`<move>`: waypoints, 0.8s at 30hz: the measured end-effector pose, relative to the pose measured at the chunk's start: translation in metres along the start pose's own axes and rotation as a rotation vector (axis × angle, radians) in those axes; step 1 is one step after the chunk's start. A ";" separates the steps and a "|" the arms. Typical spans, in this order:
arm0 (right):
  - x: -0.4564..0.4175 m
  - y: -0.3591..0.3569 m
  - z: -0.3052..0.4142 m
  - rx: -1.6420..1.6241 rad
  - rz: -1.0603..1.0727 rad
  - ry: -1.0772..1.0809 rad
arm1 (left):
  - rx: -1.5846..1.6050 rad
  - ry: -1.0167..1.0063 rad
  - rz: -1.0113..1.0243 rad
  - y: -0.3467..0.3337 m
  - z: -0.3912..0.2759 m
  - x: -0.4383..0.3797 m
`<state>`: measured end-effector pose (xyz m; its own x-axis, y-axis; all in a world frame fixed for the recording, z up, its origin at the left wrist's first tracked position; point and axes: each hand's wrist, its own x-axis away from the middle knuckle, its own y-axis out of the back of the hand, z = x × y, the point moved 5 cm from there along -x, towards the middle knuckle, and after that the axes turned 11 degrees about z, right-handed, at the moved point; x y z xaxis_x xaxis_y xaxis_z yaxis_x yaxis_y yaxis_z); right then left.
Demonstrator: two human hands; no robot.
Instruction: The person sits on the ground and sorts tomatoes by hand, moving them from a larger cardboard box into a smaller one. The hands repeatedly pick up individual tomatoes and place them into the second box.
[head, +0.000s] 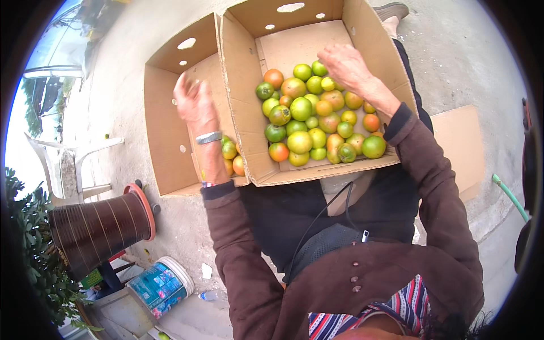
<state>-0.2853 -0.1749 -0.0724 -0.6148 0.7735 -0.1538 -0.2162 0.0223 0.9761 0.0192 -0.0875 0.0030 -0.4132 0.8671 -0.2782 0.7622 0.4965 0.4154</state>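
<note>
In front of me a cardboard box (297, 38) holds many tomatoes (299, 142), green to orange, lying in its nearer part. My right hand (350, 70) is over them with curled fingers, right beside a green tomato (318, 68) at the far side of the pile. Whether it grips anything is hidden by the hand itself. A second cardboard box (168, 140) stands against the first on the left. Above it is my left hand (197, 104), blurred, with a grey wristband; its grasp is unclear. Part of a smaller group of tomatoes (229, 149) shows beside my left forearm.
To the left stand a brown ribbed plant pot (102, 225), a white plastic chair (70, 170) and a blue-and-white bucket (163, 287). A plastic bottle (212, 295) lies near the bucket. On the right are a flat cardboard piece (459, 148) and a green hose (510, 197).
</note>
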 end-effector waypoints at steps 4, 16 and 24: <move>0.008 -0.040 -0.003 0.029 0.234 0.067 | 0.279 -0.036 0.190 -0.101 -0.038 0.009; 0.009 -0.071 -0.001 0.093 0.319 0.073 | -0.203 0.087 0.681 -0.185 0.015 0.054; 0.004 0.019 0.041 -0.293 -0.154 0.129 | 0.353 0.221 0.627 -0.176 0.007 0.044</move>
<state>-0.2609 -0.1458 -0.0485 -0.6448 0.6887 -0.3316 -0.5103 -0.0648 0.8576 -0.1293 -0.1365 -0.0884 0.0893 0.9894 0.1147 0.9866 -0.1037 0.1260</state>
